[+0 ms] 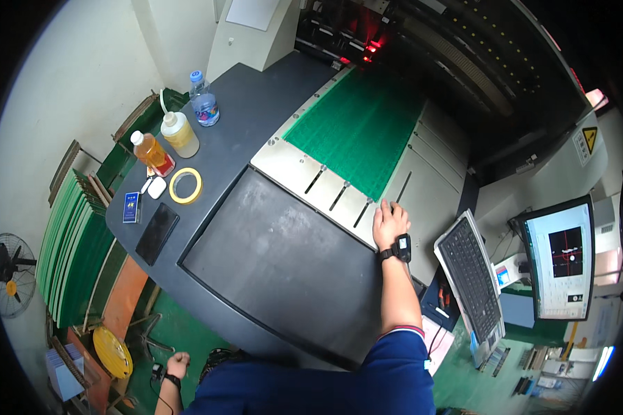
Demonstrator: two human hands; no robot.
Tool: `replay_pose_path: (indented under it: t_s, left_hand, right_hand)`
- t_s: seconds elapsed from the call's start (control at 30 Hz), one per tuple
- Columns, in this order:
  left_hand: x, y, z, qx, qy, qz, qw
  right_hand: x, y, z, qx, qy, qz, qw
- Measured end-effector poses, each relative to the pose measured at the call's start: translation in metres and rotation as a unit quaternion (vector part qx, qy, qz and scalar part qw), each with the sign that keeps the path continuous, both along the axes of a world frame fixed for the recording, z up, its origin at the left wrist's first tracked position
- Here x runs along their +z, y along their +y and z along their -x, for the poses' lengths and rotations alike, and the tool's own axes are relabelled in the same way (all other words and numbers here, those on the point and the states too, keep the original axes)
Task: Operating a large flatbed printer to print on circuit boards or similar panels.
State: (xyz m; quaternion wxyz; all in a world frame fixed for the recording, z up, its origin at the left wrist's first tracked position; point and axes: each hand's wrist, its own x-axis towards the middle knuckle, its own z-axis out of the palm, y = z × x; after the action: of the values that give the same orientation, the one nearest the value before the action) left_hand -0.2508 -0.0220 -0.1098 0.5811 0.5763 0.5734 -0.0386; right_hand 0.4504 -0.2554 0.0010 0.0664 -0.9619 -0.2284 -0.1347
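Note:
A green panel (363, 131), like a circuit board, lies on the pale metal bed (291, 166) of a machine. My right hand (391, 225) rests at the panel's near right corner, its fingers stretched forward onto the bed's edge and touching or almost touching the panel. It holds nothing that I can see, and a black device is strapped to its wrist. My left hand (178, 364) hangs low at my side over the floor, fingers curled in, with no object showing in it. A dark device sits on that wrist too.
Bottles (180, 135), a roll of yellow tape (185, 186), a phone (157, 234) and a small blue box (131, 207) stand or lie on the dark table's left. A keyboard (471, 273) and monitor (561, 259) are at the right. Green panels (73, 242) stand racked beyond the table.

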Motion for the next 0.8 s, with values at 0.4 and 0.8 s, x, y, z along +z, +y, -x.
replay_pose_path:
  t_s: [0.4, 0.8]
  left_hand:
    - [0.035, -0.006, 0.001, 0.032, -0.042, -0.146, 0.988]
    - [-0.073, -0.222, 0.331, 0.410, 0.065, 0.191, 0.890]
  right_hand:
    - [-0.026, -0.011, 0.017, 0.039, 0.029, 0.078, 0.996]
    - [-0.025, 0.162, 0.405, 0.357, 0.132, -0.169, 0.909]
